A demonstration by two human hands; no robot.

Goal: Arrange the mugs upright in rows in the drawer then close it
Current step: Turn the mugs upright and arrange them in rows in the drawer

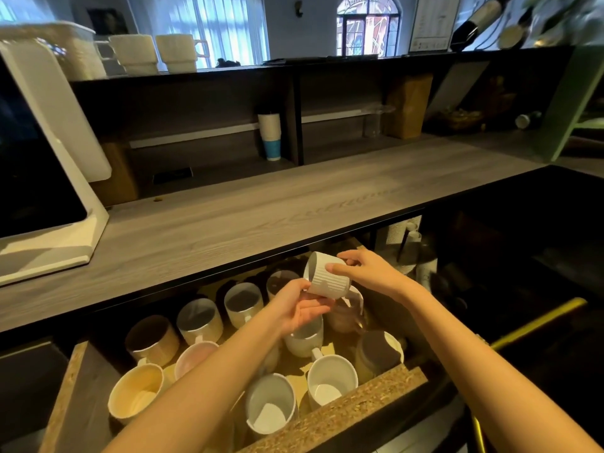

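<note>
ribbed mug [327, 278] far side: behind right hand [367, 273] | white mug [305, 340] below: rim under left hand [299, 308] | pink mug [192, 356]: half behind left forearm [215, 371] | white machine [49, 152]: cropped left | bottle [480, 18]: blurred

Grey wood counter [294, 204], white screen stand [62, 178], paper cup stack [270, 135]
</note>
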